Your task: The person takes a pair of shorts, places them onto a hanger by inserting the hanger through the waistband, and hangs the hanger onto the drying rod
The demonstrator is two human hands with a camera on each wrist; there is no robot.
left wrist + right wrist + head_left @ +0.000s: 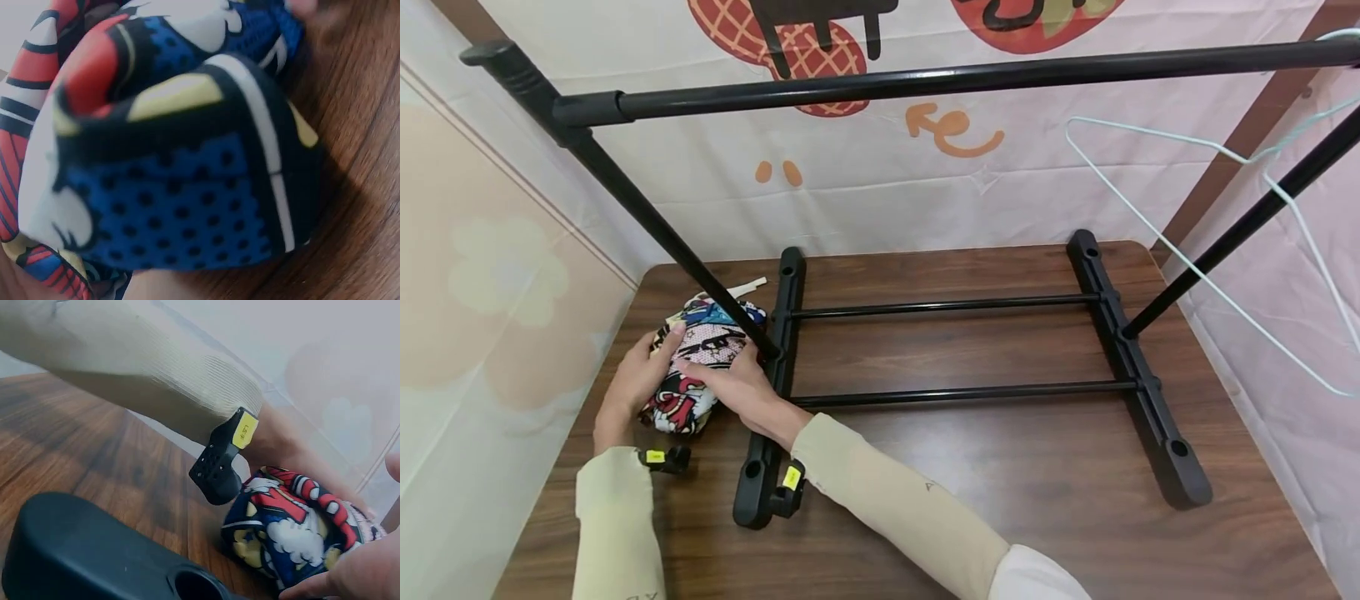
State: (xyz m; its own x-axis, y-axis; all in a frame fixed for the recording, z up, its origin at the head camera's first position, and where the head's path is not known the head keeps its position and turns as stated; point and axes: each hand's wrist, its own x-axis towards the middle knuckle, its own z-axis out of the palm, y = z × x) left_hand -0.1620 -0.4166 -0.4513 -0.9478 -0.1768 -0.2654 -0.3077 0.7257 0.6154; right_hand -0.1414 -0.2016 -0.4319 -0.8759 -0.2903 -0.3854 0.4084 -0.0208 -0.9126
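A bundle of folded cloth [706, 337], printed with comic-style figures in red, blue, white and black, lies at the left of the wooden table. A white strap [748, 287] sticks out of its far end. My left hand [638, 377] grips its left side, thumb on top. From the right, my right hand [743, 385] holds the near right edge, its thumb also over the cloth. Close up in the left wrist view, the cloth [169, 212] shows blue with black dots. The right wrist view shows the bundle [294, 531] between both hands.
A black metal rack [955, 393] stands on the table [970, 475], its left foot [760, 475] under my right wrist and its left post [647, 208] slanting over the bundle. A pale blue wire hanger [1210, 283] hangs at the right. Printed curtains [895, 200] enclose the table.
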